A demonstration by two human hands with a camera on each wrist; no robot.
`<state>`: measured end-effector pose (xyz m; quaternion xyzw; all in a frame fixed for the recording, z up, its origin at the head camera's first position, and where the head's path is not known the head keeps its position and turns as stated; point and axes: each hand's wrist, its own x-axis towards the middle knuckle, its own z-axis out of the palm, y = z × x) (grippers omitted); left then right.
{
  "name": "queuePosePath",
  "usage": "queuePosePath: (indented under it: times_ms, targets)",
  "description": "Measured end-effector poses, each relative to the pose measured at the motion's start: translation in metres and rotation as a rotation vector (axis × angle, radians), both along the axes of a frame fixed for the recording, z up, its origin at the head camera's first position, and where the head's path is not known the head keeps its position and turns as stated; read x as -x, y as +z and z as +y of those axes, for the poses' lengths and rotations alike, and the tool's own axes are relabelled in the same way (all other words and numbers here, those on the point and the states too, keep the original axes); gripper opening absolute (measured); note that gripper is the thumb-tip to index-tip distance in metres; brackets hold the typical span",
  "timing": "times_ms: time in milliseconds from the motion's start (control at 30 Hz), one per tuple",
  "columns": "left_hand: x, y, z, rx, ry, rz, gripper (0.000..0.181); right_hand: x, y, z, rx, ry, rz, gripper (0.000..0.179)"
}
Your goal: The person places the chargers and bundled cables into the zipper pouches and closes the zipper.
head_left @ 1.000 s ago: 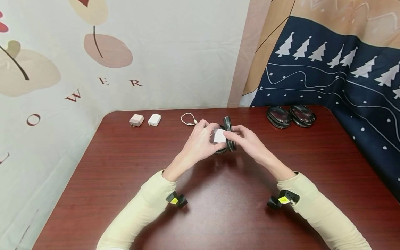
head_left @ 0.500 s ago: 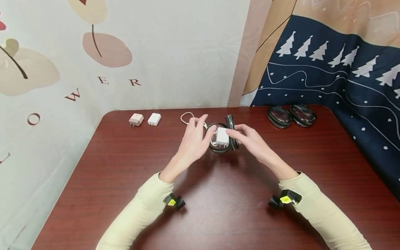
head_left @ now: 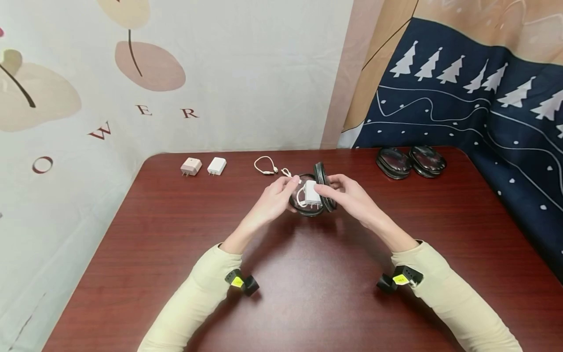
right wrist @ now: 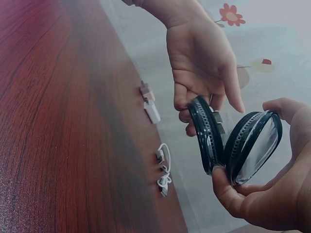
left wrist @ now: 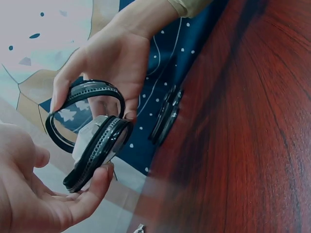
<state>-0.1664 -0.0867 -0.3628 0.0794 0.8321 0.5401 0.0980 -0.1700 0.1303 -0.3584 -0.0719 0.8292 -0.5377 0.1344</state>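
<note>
Both hands hold a round, clear zip case [head_left: 321, 173] with black trim, spread apart above the table. A white charger [head_left: 313, 194] with metal prongs stands inside it, beside a looped white cable [head_left: 301, 197]. My left hand [head_left: 271, 199] has its fingers curled under the rim of the left half, its thumb above. On the other side, my right hand [head_left: 354, 198] grips the raised half, thumb on the inner side by the charger. The left wrist view shows the right hand [left wrist: 119, 60] behind the case; the right wrist view shows the left hand [right wrist: 201, 68] beyond it.
Two wall chargers, one pinkish [head_left: 191, 166] and one white [head_left: 217, 166], lie at the back left of the table [head_left: 308, 293]. Short white cables [head_left: 264, 166] lie behind the left hand. Two closed round cases [head_left: 393, 163] sit at the back right, before a wall cloth.
My left hand has let go of the charger inside the case, drawn back left and taken the rim of the left half. The right hand keeps its grip.
</note>
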Motion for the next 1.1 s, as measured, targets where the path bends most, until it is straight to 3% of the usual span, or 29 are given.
queuePosePath:
  times_ms: [233,467,833,1100]
  targets:
    - [0.0,0.001,0.005,-0.225,-0.02,-0.083,0.041,0.0,0.0,-0.003,-0.046,-0.019,0.005,0.069]
    - [-0.002,0.003,0.008,-0.333,-0.024,-0.132,0.041,0.0,0.0,-0.007,-0.142,-0.037,0.046,0.078]
    - [-0.004,0.005,0.013,-0.379,-0.026,-0.16,0.043,-0.002,-0.001,-0.014,-0.213,-0.033,0.183,0.085]
    - [-0.007,0.003,0.011,-0.253,-0.004,-0.105,0.044,-0.007,-0.002,-0.019,-0.253,-0.02,0.29,0.091]
